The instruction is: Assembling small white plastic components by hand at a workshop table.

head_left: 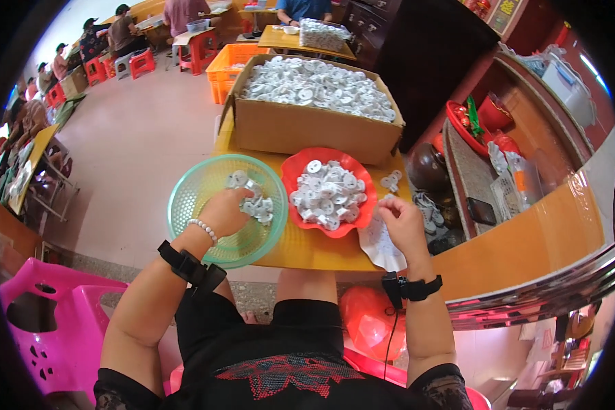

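My left hand reaches into a pale green mesh basket, its fingers curled against a white plastic piece. A few similar white pieces lie beside the fingertips in the basket. To the right, a red scalloped bowl is heaped with white round-headed plastic pieces. My right hand is closed in a pinch above a white scalloped dish. Whatever sits between its fingertips is too small to name. Two or three loose white pieces lie beyond that hand.
A large cardboard box full of white pieces stands at the table's far side, with an orange crate behind it. A pink chair is at left. A counter borders the right. Several people sit working in the background.
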{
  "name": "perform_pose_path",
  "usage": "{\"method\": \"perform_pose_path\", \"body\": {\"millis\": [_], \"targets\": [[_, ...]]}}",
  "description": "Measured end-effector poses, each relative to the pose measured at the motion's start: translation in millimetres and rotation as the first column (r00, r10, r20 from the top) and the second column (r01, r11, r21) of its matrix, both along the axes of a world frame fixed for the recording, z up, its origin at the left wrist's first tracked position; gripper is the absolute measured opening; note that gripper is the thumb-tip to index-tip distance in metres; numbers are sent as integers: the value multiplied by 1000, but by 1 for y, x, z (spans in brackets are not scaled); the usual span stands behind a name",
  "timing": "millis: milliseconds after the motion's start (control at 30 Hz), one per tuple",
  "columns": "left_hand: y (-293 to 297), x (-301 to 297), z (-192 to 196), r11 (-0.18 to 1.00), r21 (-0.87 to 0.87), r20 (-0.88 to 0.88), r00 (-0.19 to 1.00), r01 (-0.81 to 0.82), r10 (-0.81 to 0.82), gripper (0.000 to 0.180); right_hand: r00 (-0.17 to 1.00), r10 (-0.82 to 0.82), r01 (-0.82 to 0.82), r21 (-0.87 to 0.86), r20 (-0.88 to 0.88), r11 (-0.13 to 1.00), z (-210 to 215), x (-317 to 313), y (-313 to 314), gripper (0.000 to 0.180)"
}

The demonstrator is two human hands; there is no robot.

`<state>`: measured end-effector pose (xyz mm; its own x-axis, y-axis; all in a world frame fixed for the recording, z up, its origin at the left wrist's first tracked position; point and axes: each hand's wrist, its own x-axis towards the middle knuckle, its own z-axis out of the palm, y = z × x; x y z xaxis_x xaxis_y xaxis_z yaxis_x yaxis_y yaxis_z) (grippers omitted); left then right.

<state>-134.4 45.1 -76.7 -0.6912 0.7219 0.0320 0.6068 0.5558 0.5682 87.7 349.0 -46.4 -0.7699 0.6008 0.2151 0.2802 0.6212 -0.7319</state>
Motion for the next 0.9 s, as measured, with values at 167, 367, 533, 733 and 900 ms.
{"method": "perform_pose_path", "body": {"millis": [167,367,533,733,900], "targets": [[14,-3,-13,972,-226,-126,987,68,-98,38,934,-73,28,133,351,991,-46,41,19,21],[25,8,-2,929,-364,-274,961,-66,-39,11,931,-131,30,288,340,957,-74,50,16,15],[16,4,-6,860,-508,-301,945,-43,-131,12,958,-166,85,322,234,943,-80,48,21,15],[10,-3,-13,903,-429,-269,955,1,-128,14,969,-180,168,84,167,982,-66,53,24,12],[10,-8,-13,874,-486,-307,937,-1,-170,16,975,-144,166,-123,168,979,-71,57,33,15]]}}
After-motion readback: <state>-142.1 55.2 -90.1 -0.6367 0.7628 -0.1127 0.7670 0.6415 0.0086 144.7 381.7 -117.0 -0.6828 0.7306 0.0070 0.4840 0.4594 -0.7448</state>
